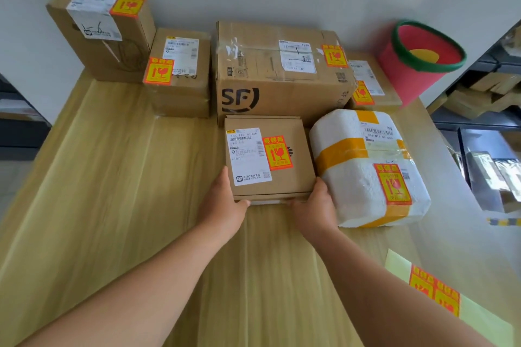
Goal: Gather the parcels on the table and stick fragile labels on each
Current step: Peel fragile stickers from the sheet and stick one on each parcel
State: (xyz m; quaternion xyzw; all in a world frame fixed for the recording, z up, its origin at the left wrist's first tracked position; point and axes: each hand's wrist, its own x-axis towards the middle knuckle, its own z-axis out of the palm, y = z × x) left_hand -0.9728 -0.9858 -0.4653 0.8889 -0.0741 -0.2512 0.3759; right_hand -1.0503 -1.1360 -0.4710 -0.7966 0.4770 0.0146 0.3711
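Item: flat box, fragile label already on top, lying on the tabletop with its far edge at the foot of the big box and the white foam parcel just beside it on the right
Left grip, right grip: each clasps a near corner, fingers curled round the near edge
Step, as we judge it: seating the box among the rest
Method: we push evenly from both corners, low and square, without nudging the foam parcel
Spare labels: near right
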